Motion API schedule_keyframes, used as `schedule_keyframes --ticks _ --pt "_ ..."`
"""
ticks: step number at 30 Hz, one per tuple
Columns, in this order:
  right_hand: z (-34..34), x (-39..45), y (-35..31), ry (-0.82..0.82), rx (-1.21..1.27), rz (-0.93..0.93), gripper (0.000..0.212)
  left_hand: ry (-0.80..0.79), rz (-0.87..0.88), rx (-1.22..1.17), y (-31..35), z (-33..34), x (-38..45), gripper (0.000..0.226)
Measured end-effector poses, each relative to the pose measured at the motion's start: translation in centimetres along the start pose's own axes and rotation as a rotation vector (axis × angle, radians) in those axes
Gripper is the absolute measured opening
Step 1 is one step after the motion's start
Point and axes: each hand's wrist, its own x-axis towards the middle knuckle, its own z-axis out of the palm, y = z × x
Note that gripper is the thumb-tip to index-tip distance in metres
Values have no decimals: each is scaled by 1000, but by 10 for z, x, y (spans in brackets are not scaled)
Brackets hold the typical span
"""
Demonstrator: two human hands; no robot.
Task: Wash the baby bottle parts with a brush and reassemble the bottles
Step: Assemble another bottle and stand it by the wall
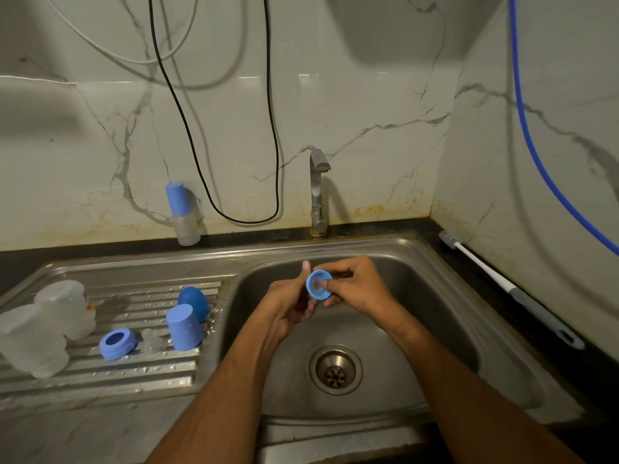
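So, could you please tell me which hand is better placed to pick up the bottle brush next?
The right hand, probably. The brush lies on the counter right of the sink, on that hand's side. The left hand would have to cross over. Both currently hold the blue ring.

A blue screw ring [319, 285] with a clear nipple seated inside is held tilted over the sink basin [418, 329].

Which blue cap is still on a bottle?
The cap at the back wall, left of the tap: it sits on a standing bottle. The two other caps rest loose on the drainboard.
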Motion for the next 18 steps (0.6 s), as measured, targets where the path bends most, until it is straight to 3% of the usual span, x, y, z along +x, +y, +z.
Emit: schedule_keyframes --ticks 3,5,9,18 --pt "-3 3 2 92 -1 6 30 -197 -35 -263 1 -5 -9 36" --pt "-4 3 3 109 -28 14 33 -266 -22 -296 1 -8 -10 27" --pt "-4 3 1 -1 129 53 34 -146 -48 -298 1 -7 -5 31" --pt "2 -2 -7 -56 90 -27 32 102 -72 -226 3 2 0 23"
